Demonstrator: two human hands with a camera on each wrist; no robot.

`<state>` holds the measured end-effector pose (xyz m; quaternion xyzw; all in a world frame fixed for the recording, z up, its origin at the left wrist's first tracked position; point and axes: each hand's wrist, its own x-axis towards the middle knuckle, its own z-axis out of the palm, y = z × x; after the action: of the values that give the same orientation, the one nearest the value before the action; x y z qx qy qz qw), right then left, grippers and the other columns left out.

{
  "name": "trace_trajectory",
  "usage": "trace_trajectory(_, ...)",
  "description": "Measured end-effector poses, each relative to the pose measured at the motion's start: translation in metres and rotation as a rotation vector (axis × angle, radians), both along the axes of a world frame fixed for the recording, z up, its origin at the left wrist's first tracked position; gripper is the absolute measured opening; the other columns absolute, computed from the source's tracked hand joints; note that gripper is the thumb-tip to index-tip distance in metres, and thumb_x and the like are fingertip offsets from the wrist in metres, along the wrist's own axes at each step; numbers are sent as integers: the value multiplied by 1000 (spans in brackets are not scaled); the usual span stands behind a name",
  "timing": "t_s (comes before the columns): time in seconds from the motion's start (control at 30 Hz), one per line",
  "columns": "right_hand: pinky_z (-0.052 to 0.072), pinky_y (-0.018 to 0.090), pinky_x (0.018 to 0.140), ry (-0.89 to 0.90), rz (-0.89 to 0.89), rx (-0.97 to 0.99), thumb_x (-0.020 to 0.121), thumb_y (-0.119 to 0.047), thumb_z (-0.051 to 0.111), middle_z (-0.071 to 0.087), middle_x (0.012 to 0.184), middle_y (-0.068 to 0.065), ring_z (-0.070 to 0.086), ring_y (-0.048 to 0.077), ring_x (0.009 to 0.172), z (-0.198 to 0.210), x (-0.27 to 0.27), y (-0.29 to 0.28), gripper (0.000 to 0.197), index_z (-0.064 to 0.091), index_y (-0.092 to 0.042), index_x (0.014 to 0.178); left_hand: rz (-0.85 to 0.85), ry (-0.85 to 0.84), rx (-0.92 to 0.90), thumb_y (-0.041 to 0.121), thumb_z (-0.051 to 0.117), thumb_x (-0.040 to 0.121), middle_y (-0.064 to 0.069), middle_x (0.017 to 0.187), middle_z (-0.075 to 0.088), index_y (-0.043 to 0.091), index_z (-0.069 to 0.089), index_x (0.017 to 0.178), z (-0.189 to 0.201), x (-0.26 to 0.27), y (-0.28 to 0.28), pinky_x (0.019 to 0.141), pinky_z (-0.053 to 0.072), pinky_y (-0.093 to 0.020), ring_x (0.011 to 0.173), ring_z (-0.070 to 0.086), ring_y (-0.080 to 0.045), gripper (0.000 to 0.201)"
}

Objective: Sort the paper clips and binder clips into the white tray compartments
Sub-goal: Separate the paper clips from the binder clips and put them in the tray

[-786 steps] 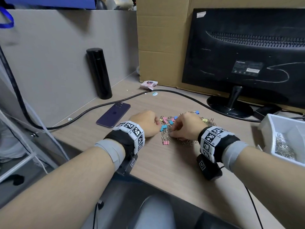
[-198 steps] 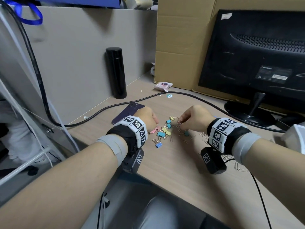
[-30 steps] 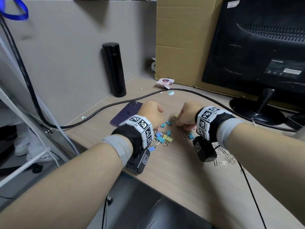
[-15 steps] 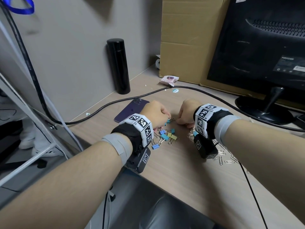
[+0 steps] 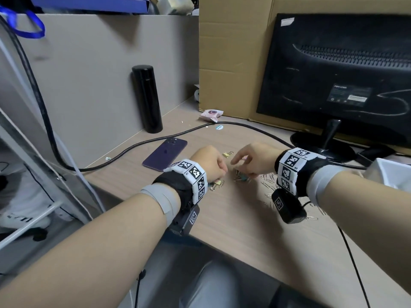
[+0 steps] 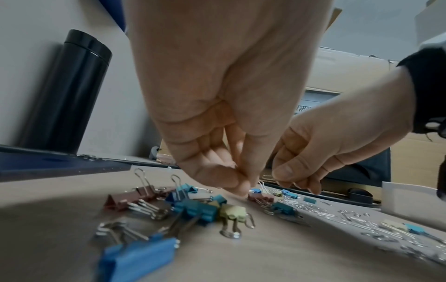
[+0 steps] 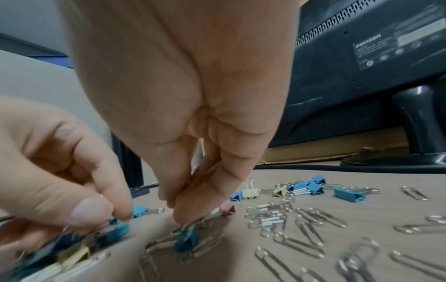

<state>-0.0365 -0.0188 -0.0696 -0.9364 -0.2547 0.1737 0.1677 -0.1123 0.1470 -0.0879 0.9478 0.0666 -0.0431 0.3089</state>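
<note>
Head view: your left hand [image 5: 211,162] & right hand [image 5: 253,160] both curl fingertips into the mixed pile; can't tell if either grips yet. Binder clips [image 6: 193,206] lie at 9 o'clock, paper clips [image 7: 301,225] at 3, white tray [image 5: 391,174] far at 3. Pinch one type only, lift clear of tangles

Binder clips [image 6: 193,206] lie in a loose heap mid-desk [image 5: 244,230], toward its front edge, w/ the left hand [image 5: 209,163] over them. Right hand [image 5: 255,158] is just beside it, over a mixed clump. Paper clips [image 7: 301,225] are scattered to the right of the binder clips, toward the tray [image 5: 391,172] at the desk's right edge. Phone [image 5: 165,153] lies left of the hands; flask [image 5: 146,98] stands behind it at the left edge. Cable [image 5: 155,141] runs across the desk behind the hands. Monitor [image 5: 338,78] stands at the back right, w/ a box [image 5: 233,58] behind it.
</note>
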Motion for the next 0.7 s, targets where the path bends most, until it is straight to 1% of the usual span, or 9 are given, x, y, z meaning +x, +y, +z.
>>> trace_trajectory(0.07, 56, 19, 65, -14, 14, -32, 93, -27, 66, 79, 75, -5, 71, 4, 55, -7, -5, -5, 13, 74, -34, 86, -6, -8, 83, 15, 69, 94, -4, 85, 78, 11, 82, 95, 0, -1, -6, 81, 61, -31, 87, 75, -25, 14)
trace_trajectory(0.13, 56, 17, 63, 9, -12, -23, 96, -28, 65, 78, 69, -4, 71, 4, 53, -14, -10, -9, 13, 71, -28, 84, 4, 15, 148, 20, 71, 94, -9, 96, 79, 8, 80, 96, 0, -2, -10, 87, 59, -34, 96, 75, -27, 16)
trace_trajectory(0.23, 58, 17, 61, 53, -21, -4, 95, -23, 67, 78, 69, -1, 76, 11, 59, -17, -15, -13, 13, 72, -20, 84, 34, 21, 198, 24, 77, 89, -14, 91, 79, 4, 80, 92, -1, 0, -11, 88, 61, -39, 93, 76, -30, 21)
trace_trajectory(0.3, 59, 18, 62, 58, -18, -14, 94, -20, 69, 80, 76, 3, 79, 17, 69, -16, -16, -13, 10, 76, -14, 90, 47, 43, 233, 22, 77, 87, -13, 93, 80, 4, 80, 95, -1, 2, -13, 90, 61, -39, 94, 76, -29, 20)
trace_trajectory(0.37, 62, 21, 66, 77, -20, -31, 92, -20, 74, 81, 83, 7, 80, 22, 74, -15, -16, -11, 10, 77, -11, 95, 47, 69, 254, 19, 79, 84, -10, 96, 81, 5, 80, 96, -3, 5, -15, 90, 61, -37, 95, 77, -26, 18)
trace_trajectory(0.47, 65, 27, 73, 91, 3, -74, 89, -20, 77, 81, 86, 9, 80, 22, 74, -19, -15, -7, 11, 78, -11, 96, 25, 113, 288, 19, 82, 80, -7, 97, 81, 8, 73, 80, -6, 9, -17, 89, 62, -37, 92, 77, -24, 14)
trace_trajectory(0.57, 64, 27, 76, 81, 24, -101, 89, -19, 75, 81, 85, 7, 80, 20, 73, -20, -11, -6, 8, 79, -14, 93, 28, 143, 300, 17, 83, 76, -8, 90, 79, 13, 56, 63, -10, 16, -15, 83, 62, -36, 82, 74, -25, 31)
trace_trajectory(0.63, 64, 27, 78, 68, 39, -137, 88, -20, 73, 82, 84, 4, 80, 18, 71, -21, -9, -4, 9, 79, -17, 92, 37, 184, 304, 11, 78, 77, -6, 76, 66, 14, 49, 63, -12, 21, -16, 71, 55, -33, 72, 62, -29, 32)
trace_trajectory(0.7, 65, 30, 80, 63, 49, -165, 89, -21, 71, 81, 82, 2, 79, 15, 67, -22, -7, -2, 10, 80, -18, 91, 19, 241, 280, 5, 66, 82, -5, 72, 45, 15, 39, 66, -15, 23, -17, 65, 41, -31, 76, 46, -34, 33)
